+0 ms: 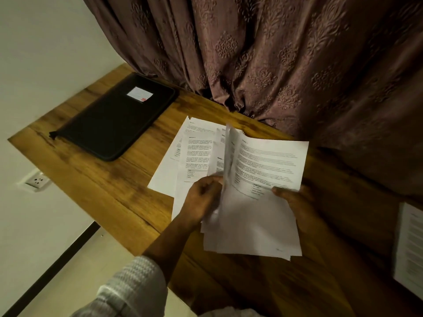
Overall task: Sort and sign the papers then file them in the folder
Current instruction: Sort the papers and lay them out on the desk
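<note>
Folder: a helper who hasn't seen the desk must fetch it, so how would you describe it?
Start at the wooden table under the brown curtain. On its far left end lies the folder, flat and closed, apart from the white papers. It is the only black thing there, with a small white label on its cover.

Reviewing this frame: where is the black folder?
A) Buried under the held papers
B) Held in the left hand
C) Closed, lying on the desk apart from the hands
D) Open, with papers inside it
C: the black folder lies closed on the wooden desk, left of the loose sheets, while the left hand and right hand hold the stack of papers.
</note>
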